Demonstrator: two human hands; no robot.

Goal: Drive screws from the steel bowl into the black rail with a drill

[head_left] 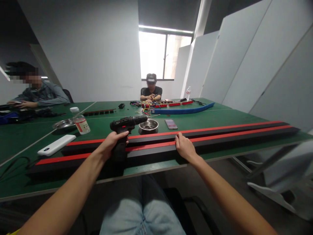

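My left hand [110,143] is wrapped round the handle of a black cordless drill [127,123], whose long bit points right above a small metal bowl [156,125]. Dark small pieces lie in that bowl. Closed fingers of my right hand [185,147] rest at the red top of the near long black bar [151,156]. Whether they pinch something small there is hidden. Behind it, a second long black bar with a red strip [207,131] lies roughly parallel. Both bars run across the front of the green table.
Left of the bars are a white power bank [56,145], a bottle [81,123] and a metal dish [60,124]. A phone [170,124] lies beyond the bars. Farther back are a blue strip [183,110] and coloured wires [149,106]. Two people [151,93] sit at the table.
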